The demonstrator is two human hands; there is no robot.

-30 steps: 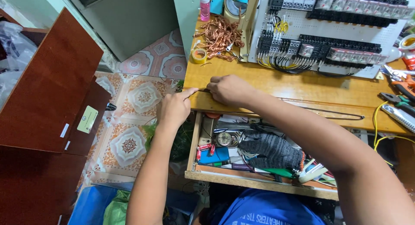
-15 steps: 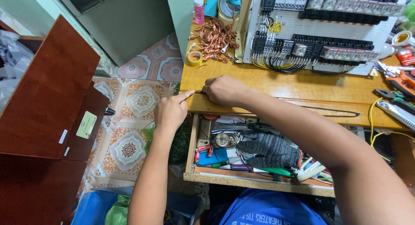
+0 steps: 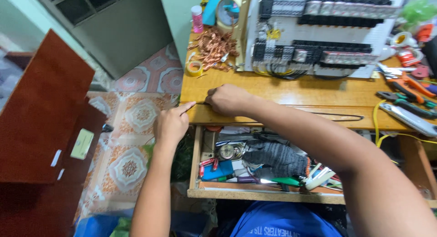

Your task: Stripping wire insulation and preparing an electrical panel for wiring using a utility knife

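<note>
Hands [image 3: 200, 112] unmoved on thin black wire [image 3: 334, 114]

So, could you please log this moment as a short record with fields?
left hand: left hand at the desk's front corner, forefinger touching the thin black wire
right hand: right hand pressed on that wire's end
surface: wooden desk
below: open drawer with a grey glove and tools
behind: white wiring panel; copper scraps

Thin wire [image 3: 200, 103], perhaps pinched, under right hand [image 3: 229, 99]; drawer [image 3: 196, 159] depths unclear.
</note>
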